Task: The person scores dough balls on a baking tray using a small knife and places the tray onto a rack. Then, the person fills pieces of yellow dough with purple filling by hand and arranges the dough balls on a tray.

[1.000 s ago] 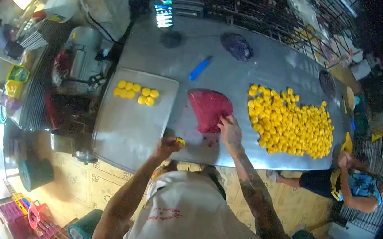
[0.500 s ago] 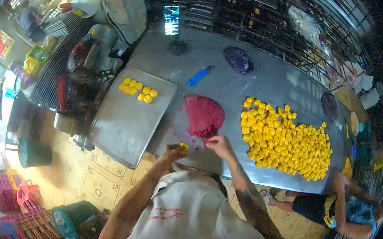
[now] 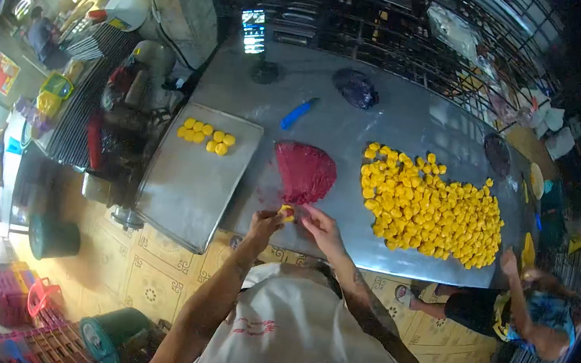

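Note:
My left hand [image 3: 265, 226] is closed around a small piece of yellow dough [image 3: 287, 213], which has a dab of red filling on it. Close to its right side is my right hand [image 3: 323, 231], fingers slightly apart and nothing visible between them. Just beyond both hands lies a mound of dark red filling [image 3: 304, 172], crumbly along its near edge. To the right spreads a large heap of yellow dough pieces [image 3: 431, 208]. On the left, a metal tray [image 3: 185, 191] carries several round yellow dough balls [image 3: 204, 131] near its far end.
A blue-handled tool [image 3: 298, 114] lies on the metal table [image 3: 243, 90] past the filling. Behind it are a dark plastic-wrapped bundle [image 3: 356, 89] and a lit phone [image 3: 253, 32] on a stand. Another person [image 3: 531, 306] is at the table's right end. Machinery [image 3: 147, 86] stands left.
My right hand has come left to the dough, and the bit of red filling it pinched now appears on the yellow piece. My left hand has risen slightly toward the mound.

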Action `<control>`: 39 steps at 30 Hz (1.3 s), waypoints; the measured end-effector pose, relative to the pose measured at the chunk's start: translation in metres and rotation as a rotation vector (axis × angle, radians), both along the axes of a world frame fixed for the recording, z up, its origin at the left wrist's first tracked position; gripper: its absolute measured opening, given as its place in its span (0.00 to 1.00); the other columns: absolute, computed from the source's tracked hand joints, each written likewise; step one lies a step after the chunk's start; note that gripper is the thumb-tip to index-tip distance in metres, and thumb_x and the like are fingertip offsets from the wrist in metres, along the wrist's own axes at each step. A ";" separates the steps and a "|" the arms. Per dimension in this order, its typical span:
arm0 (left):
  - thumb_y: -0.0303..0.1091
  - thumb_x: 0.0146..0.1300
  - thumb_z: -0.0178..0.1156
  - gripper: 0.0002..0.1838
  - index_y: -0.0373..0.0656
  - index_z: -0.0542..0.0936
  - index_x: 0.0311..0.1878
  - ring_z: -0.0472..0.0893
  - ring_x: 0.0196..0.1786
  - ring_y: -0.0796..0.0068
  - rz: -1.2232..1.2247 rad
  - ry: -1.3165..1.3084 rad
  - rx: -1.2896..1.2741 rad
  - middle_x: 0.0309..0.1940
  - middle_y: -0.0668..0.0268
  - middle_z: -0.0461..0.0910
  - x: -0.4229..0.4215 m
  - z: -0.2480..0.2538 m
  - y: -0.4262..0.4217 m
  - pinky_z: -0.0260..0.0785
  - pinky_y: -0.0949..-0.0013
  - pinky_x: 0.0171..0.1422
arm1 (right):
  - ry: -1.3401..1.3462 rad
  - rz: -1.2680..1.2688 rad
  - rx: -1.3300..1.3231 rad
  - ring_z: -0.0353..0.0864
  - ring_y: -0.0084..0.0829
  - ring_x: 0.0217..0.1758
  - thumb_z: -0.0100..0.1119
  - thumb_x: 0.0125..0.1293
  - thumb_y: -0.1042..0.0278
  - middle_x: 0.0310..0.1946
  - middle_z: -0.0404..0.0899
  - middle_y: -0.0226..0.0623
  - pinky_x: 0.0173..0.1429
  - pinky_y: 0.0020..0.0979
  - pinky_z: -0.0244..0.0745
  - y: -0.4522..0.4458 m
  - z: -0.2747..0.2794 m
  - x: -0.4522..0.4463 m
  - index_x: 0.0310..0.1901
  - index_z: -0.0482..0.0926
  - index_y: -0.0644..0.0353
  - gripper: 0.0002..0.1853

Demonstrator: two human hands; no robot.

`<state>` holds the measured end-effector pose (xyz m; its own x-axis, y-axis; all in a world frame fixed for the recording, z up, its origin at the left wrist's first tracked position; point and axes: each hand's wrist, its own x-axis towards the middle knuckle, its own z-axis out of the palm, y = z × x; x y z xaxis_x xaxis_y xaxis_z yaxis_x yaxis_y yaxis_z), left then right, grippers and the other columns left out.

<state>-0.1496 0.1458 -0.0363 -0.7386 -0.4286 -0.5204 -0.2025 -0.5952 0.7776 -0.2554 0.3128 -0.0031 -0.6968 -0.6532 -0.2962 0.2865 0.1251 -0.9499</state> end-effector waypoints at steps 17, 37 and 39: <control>0.26 0.58 0.66 0.09 0.35 0.84 0.42 0.86 0.36 0.69 -0.272 0.113 -0.459 0.34 0.62 0.86 0.027 -0.038 -0.056 0.79 0.69 0.43 | 0.593 -0.062 0.196 0.84 0.33 0.41 0.66 0.58 0.81 0.40 0.82 0.42 0.48 0.30 0.81 -0.053 -0.021 0.062 0.49 0.81 0.67 0.16; 0.24 0.60 0.57 0.12 0.44 0.77 0.47 0.82 0.40 0.46 -0.459 -0.048 -0.986 0.33 0.47 0.81 -0.025 0.059 0.064 0.73 0.52 0.43 | 0.590 0.192 0.178 0.80 0.37 0.37 0.66 0.58 0.74 0.32 0.79 0.42 0.43 0.36 0.75 0.026 -0.021 -0.014 0.40 0.80 0.63 0.09; 0.22 0.60 0.56 0.14 0.46 0.78 0.49 0.82 0.41 0.47 -0.432 -0.123 -0.990 0.33 0.45 0.80 -0.026 0.052 0.063 0.74 0.54 0.43 | 0.547 0.149 0.131 0.81 0.35 0.38 0.64 0.60 0.76 0.33 0.80 0.41 0.43 0.35 0.75 0.016 -0.062 -0.025 0.40 0.80 0.64 0.07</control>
